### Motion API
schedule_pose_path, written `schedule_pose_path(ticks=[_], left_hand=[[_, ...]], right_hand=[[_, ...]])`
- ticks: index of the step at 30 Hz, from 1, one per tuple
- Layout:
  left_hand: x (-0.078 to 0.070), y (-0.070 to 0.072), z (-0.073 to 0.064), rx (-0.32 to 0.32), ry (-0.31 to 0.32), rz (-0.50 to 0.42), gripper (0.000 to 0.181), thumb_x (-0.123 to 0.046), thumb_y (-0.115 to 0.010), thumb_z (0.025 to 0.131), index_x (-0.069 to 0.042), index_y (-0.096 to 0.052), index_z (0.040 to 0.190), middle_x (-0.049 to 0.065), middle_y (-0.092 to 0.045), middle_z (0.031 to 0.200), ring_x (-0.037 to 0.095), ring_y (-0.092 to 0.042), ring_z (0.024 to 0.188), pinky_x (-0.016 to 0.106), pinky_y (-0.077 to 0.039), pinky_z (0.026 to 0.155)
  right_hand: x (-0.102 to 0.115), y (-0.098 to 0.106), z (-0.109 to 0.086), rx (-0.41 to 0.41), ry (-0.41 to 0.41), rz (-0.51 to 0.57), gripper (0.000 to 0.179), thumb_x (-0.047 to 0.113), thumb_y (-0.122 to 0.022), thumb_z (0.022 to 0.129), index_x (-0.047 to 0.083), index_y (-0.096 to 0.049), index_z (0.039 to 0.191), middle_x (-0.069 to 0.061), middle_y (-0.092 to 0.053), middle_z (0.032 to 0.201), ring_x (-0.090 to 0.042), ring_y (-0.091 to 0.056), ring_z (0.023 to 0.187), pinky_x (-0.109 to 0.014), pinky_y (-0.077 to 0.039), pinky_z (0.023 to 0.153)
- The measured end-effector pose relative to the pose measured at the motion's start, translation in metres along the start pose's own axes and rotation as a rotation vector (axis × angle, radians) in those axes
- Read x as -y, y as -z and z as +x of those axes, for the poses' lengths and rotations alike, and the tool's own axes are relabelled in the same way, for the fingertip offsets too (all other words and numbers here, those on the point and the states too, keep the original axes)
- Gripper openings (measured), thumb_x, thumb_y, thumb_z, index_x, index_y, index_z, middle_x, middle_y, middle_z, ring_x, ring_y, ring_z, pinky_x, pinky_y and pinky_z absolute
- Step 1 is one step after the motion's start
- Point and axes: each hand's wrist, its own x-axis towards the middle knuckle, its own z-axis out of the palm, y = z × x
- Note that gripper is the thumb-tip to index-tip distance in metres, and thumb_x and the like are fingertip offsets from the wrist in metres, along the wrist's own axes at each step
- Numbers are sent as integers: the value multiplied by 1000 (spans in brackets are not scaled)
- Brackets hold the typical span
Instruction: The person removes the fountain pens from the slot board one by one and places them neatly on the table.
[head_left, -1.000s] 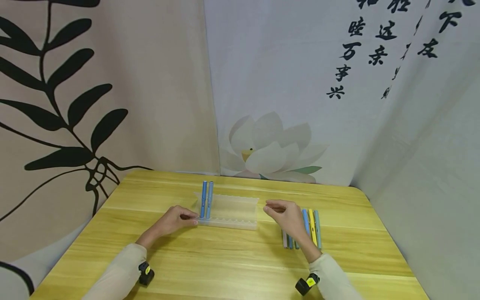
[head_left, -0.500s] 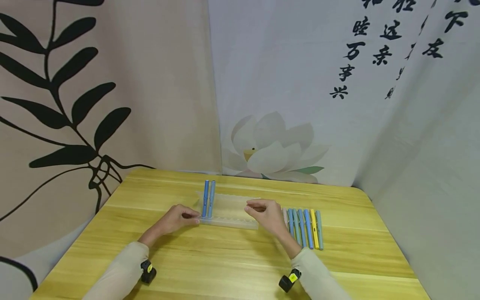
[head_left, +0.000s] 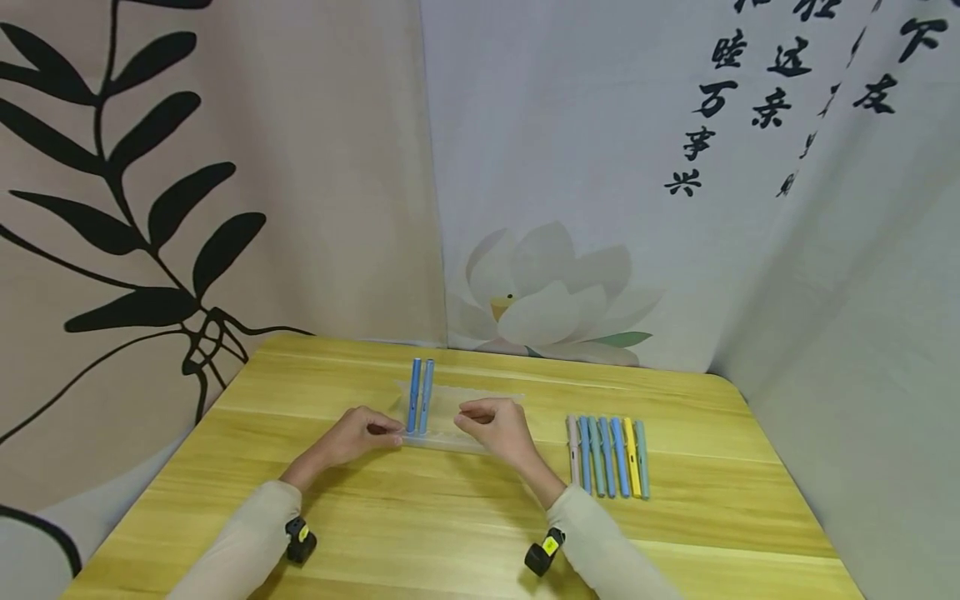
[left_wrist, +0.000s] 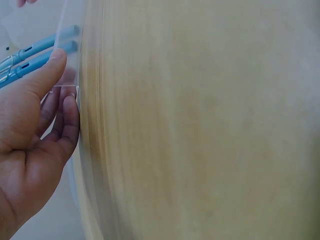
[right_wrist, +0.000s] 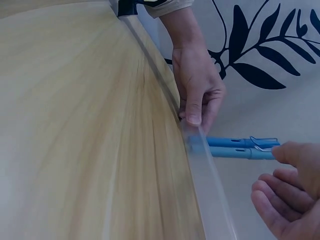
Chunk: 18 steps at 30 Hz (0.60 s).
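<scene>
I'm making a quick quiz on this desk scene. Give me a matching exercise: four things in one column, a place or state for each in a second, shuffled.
Things:
1. two blue pens
2. yellow pen
3. left hand
4. right hand

Places or states:
A. lying flat in the row of pens on the table
B. standing upright in the clear pen rack
C. touching the rack's left end
D. fingers curled, in front of the rack's middle

Pairs: 1-B, 2-A, 3-C, 4-D

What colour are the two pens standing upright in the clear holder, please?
Both upright pens are blue, clearest in the head view.
</scene>
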Motion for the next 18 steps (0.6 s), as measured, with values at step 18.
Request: schedule_pose_path(ticks=[18], left_hand=[[-3, 1, 0, 2, -20, -11, 27, -21, -73, 96, -1, -77, 114, 12, -76, 112, 17, -69, 96, 24, -55, 79]], right_hand=[[5, -45, 28, -42, -54, -7, 23, 17, -77, 92, -1, -79, 107, -10, -78, 99, -18, -75, 84, -26, -58, 67]])
